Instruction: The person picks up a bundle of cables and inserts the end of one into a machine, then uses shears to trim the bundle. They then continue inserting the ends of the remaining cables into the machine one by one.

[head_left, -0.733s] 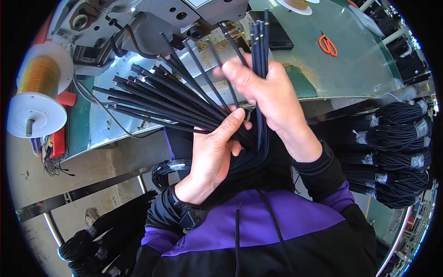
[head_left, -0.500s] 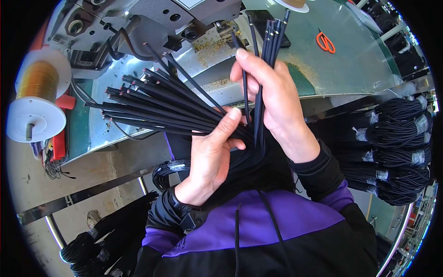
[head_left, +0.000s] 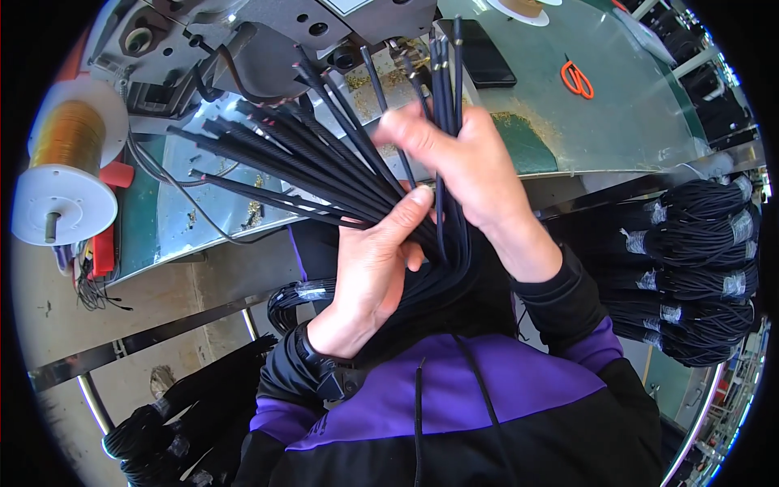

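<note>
A thick bundle of black cords (head_left: 304,154) fans out to the upper left, many ends showing small reddish tips. My left hand (head_left: 373,252) is closed round the bundle near its bend, thumb lying across the top. My right hand (head_left: 471,162) grips a smaller upright group of the same black cords (head_left: 444,77), whose tips look metallic. Its thumb and index finger reach left toward single cords between the two groups; the fingertips are blurred. Below my hands the cords curve down toward my lap.
Ahead stands a grey machine (head_left: 243,49) with gold scraps around it. A spool of golden wire (head_left: 69,142) is at left. On the green table lie a black phone (head_left: 479,53) and orange-handled scissors (head_left: 577,79). Tied black cord bundles (head_left: 690,268) hang at right, others (head_left: 162,430) at lower left.
The fanned cords have spread and shifted, with several now standing closer to my right hand. My right hand has moved slightly left, its thumb and index finger reaching toward the fan.
</note>
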Motion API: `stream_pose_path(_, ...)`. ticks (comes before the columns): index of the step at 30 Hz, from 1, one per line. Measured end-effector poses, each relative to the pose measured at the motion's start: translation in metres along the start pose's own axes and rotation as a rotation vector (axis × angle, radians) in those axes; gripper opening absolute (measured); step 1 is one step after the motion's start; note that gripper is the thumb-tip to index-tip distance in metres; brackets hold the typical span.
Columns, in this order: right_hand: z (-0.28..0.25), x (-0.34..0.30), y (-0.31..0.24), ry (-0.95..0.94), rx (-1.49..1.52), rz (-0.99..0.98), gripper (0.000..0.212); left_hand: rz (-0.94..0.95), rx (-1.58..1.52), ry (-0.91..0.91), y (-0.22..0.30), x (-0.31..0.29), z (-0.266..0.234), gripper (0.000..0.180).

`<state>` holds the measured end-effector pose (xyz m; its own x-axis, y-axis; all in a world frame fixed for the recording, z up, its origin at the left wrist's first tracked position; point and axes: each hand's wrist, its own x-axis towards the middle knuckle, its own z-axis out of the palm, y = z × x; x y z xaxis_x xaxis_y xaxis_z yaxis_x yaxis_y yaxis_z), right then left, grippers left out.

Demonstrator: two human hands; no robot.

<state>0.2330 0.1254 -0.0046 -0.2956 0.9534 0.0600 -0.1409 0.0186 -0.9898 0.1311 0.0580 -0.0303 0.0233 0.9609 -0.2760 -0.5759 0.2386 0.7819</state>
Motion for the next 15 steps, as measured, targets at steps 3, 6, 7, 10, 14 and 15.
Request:
stream_pose_path(3, -0.004, -0.004, -0.001, -0.006, -0.05, -0.069, 0.028, 0.004, -0.028, 0.005, -0.004, -0.005, 0.005, 0.013)
stream_pose_path(6, -0.008, -0.003, -0.004, 0.007, 0.147, -0.048, 0.028, 0.04, -0.072, 0.008, -0.005, -0.005, 0.003, 0.013)
stream_pose_path(7, -0.008, 0.003, -0.005, -0.019, 0.23, 0.033, 0.029, 0.075, -0.104, 0.008, -0.004, -0.004, 0.001, 0.013)
stream_pose_path(10, -0.005, 0.012, -0.007, -0.074, 0.396, 0.195, 0.029, 0.111, -0.165, 0.009, 0.001, -0.004, 0.0, 0.013)
stream_pose_path(14, 0.0, 0.014, -0.012, -0.08, 0.406, 0.161, 0.028, 0.103, -0.205, 0.01, 0.006, -0.006, 0.001, 0.013)
stream_pose_path(15, -0.004, 0.011, -0.012, -0.062, 0.406, 0.167, 0.028, 0.089, -0.186, 0.009, 0.005, -0.006, 0.001, 0.013)
